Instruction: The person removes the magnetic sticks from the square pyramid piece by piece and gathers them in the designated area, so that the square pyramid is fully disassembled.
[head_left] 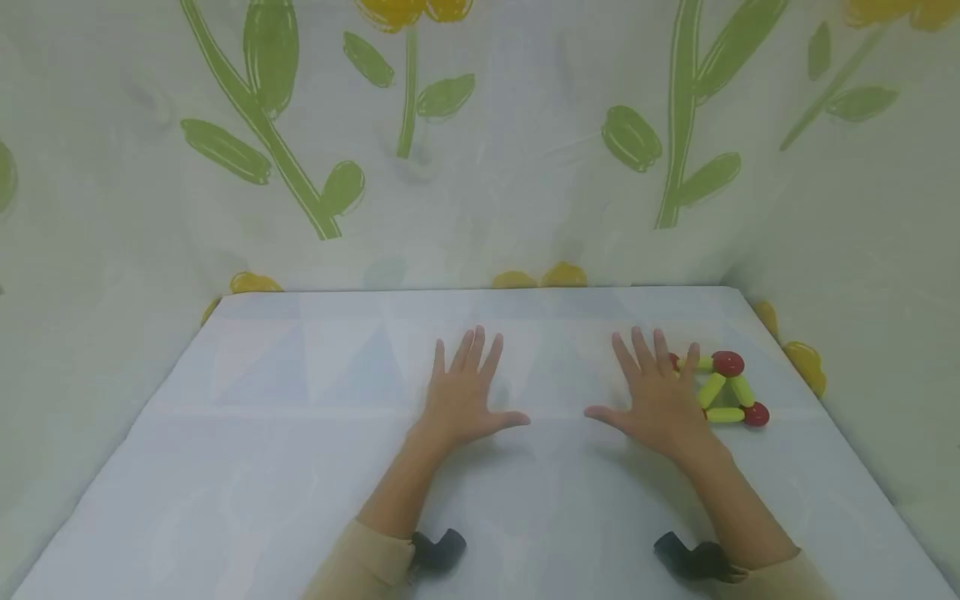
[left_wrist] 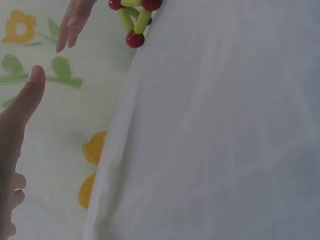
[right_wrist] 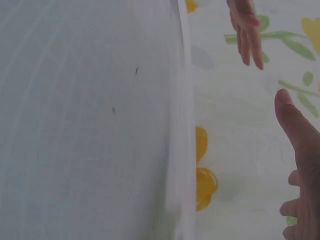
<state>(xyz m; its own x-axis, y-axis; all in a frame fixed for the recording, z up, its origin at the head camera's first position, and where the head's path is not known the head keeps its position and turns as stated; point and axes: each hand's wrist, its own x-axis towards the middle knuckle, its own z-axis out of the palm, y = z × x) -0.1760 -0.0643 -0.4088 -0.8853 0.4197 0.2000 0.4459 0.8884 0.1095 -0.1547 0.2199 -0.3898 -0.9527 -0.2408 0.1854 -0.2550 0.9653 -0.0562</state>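
Observation:
In the head view my left hand (head_left: 456, 404) is held over the middle of the table, fingers straight and thumb spread, with nothing in it. My right hand (head_left: 663, 410) is spread the same way, farther right, and it too holds nothing. Beyond and beside its fingers sits a toy frame of red balls (head_left: 727, 364) joined by yellow-green rods (head_left: 725, 415). The right hand hides its left part, and I cannot tell whether they touch. Part of this frame also shows at the top of the left wrist view, including one red ball (left_wrist: 135, 39).
A white table (head_left: 225, 492) with pale blue triangles carries the toy frame near its right edge. Behind and on both sides hangs a pale cloth (head_left: 510, 167) printed with green leaves and yellow flowers. Dark devices (head_left: 442, 550) are worn at both wrists.

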